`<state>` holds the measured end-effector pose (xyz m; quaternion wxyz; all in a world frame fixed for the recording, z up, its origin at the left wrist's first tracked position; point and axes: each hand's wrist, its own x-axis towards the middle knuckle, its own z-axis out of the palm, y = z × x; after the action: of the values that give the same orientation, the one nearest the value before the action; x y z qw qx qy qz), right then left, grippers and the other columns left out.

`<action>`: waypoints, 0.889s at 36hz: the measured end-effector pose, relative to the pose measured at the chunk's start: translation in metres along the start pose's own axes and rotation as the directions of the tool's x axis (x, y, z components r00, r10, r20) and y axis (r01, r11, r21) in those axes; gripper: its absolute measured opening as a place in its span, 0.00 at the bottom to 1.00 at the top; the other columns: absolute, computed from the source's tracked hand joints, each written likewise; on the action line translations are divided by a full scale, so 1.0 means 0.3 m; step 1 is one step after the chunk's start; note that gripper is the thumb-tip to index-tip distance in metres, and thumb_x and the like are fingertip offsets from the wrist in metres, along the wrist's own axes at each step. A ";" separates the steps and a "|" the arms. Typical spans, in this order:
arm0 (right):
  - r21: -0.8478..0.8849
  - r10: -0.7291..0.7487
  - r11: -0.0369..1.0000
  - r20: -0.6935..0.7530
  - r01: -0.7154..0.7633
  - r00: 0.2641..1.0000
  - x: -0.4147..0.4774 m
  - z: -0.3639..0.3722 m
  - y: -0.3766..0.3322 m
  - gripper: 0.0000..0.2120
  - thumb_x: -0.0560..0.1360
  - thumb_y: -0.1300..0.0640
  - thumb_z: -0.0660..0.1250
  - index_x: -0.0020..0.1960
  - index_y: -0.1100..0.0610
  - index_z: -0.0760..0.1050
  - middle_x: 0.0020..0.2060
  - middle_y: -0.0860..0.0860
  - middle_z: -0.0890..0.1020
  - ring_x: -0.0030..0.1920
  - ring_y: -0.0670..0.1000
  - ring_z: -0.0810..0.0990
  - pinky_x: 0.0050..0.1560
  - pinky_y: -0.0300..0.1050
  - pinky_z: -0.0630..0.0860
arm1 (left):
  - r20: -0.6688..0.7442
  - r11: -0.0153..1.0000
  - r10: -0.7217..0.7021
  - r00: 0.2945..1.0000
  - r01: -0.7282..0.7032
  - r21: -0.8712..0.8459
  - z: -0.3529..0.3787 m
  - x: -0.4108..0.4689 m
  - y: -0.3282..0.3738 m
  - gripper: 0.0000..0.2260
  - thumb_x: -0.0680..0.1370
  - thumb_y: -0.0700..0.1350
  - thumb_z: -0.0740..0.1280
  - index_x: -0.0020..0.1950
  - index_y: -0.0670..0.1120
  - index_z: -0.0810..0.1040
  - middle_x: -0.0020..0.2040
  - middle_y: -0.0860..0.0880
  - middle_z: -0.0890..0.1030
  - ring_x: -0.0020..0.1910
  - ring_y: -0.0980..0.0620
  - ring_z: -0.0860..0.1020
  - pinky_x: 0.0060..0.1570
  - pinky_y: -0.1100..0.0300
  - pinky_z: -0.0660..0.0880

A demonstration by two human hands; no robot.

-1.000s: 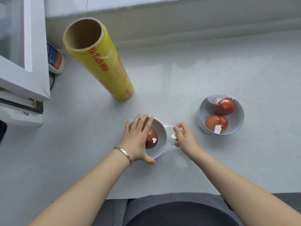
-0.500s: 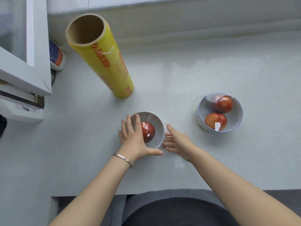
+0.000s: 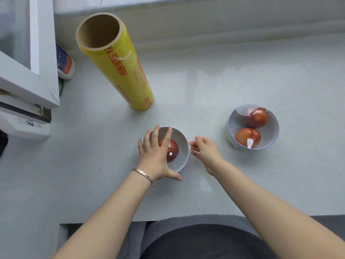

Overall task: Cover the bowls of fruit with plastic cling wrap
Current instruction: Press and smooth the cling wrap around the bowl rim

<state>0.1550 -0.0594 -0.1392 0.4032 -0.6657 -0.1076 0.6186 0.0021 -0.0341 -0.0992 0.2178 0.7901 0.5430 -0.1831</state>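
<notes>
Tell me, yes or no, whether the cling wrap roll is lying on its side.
No, the cling wrap roll stands on end on the counter, with its open cardboard core facing up.

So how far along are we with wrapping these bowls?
Done: the two-fruit bowl looks sealed, with glare across its top. In hand: cling film lies over the one-fruit bowl; the left hand presses flat on it while the right hand pinches its loose edge at the right rim. Left: tucking that edge down.
</notes>
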 end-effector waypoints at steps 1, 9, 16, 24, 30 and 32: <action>0.010 0.025 1.000 -0.008 -0.024 1.000 0.000 -0.002 -0.004 0.12 0.80 0.57 0.55 0.40 0.56 0.70 0.37 0.51 0.76 0.36 0.47 0.74 0.42 0.38 0.73 | 0.000 1.000 -0.003 1.000 0.003 0.001 0.001 0.000 0.000 0.64 0.54 0.67 0.75 0.74 0.56 0.33 0.74 0.47 0.35 0.73 0.41 0.36 0.71 0.39 0.44; 0.044 0.297 0.952 0.115 -0.303 0.948 -0.006 -0.005 -0.030 0.12 0.72 0.50 0.70 0.48 0.58 0.76 0.37 0.50 0.76 0.36 0.46 0.75 0.36 0.37 0.73 | -0.005 1.000 -0.011 1.000 0.011 0.008 0.015 0.008 0.000 0.63 0.55 0.67 0.75 0.73 0.56 0.32 0.73 0.47 0.34 0.73 0.41 0.35 0.71 0.39 0.42; 0.020 0.355 0.927 0.267 -0.373 0.896 -0.021 -0.045 -0.040 0.06 0.74 0.56 0.67 0.41 0.57 0.74 0.32 0.49 0.75 0.32 0.44 0.73 0.33 0.33 0.72 | -0.002 1.000 -0.014 1.000 0.014 0.013 0.019 0.008 -0.001 0.63 0.56 0.67 0.74 0.73 0.55 0.31 0.73 0.47 0.34 0.73 0.41 0.35 0.71 0.38 0.41; 0.017 0.251 0.963 0.308 -0.269 0.918 -0.036 -0.071 -0.011 0.05 0.73 0.67 0.66 0.44 0.58 0.76 0.29 0.49 0.77 0.28 0.42 0.73 0.31 0.31 0.72 | -0.003 1.000 -0.013 1.000 0.013 0.018 0.019 0.009 -0.002 0.63 0.56 0.68 0.74 0.73 0.55 0.31 0.73 0.46 0.34 0.73 0.41 0.35 0.71 0.39 0.42; -0.035 0.294 0.955 0.280 -0.296 0.914 -0.045 -0.092 -0.044 0.05 0.75 0.67 0.64 0.44 0.58 0.74 0.30 0.49 0.73 0.25 0.42 0.69 0.27 0.32 0.69 | 0.002 0.999 -0.007 1.000 0.007 0.034 0.016 0.007 -0.004 0.64 0.56 0.68 0.74 0.73 0.54 0.31 0.73 0.46 0.35 0.73 0.40 0.37 0.71 0.39 0.43; -0.141 0.325 0.945 0.276 -0.296 0.905 -0.055 -0.102 -0.075 0.04 0.74 0.66 0.65 0.41 0.60 0.74 0.29 0.51 0.71 0.25 0.43 0.67 0.26 0.33 0.68 | 0.007 1.000 0.006 1.000 -0.006 0.028 0.013 0.007 -0.003 0.63 0.56 0.67 0.74 0.73 0.54 0.31 0.74 0.46 0.35 0.73 0.40 0.37 0.71 0.39 0.40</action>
<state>0.1873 -0.0677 -0.1148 0.2466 -0.5928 -0.0885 0.7615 0.0016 -0.0344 -0.1037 0.2089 0.7941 0.5372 -0.1927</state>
